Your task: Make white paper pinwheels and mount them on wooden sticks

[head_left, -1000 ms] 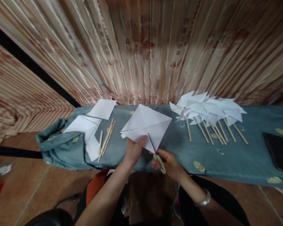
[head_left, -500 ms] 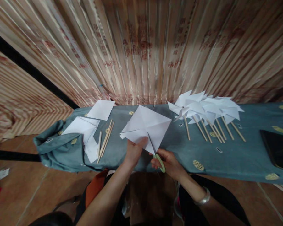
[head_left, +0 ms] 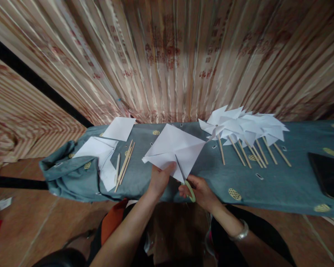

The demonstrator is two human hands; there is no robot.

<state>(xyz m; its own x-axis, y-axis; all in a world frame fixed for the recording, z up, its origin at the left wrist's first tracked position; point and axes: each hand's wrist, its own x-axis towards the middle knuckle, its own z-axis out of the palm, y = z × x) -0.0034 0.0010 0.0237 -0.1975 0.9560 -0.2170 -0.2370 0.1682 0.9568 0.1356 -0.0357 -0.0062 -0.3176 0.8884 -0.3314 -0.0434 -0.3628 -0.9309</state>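
Observation:
A square sheet of white paper [head_left: 174, 139] with crossing creases is held over the table's front half, one slit running in from its left corner. My left hand [head_left: 160, 178] grips its lower left edge, thumb on top and the other fingers hidden beneath. My right hand [head_left: 200, 191] is closed around the green handles of a pair of scissors [head_left: 191, 191]. One dark blade lies over the paper, pointing from the near corner toward the centre; the other blade is hidden under the sheet.
White paper pinwheels [head_left: 245, 126] on wooden sticks lie at the back right. A black phone [head_left: 327, 174] rests farther right. To the left are loose wooden sticks [head_left: 125, 163], a white pencil-like stick [head_left: 118, 167], a paper stack [head_left: 93, 146] and a single sheet [head_left: 119, 128]. A curtain [head_left: 167, 55] hangs behind.
The paper and both hands have shifted very slightly to the right in view. The scissors stay at the near corner, with their blade still over the sheet.

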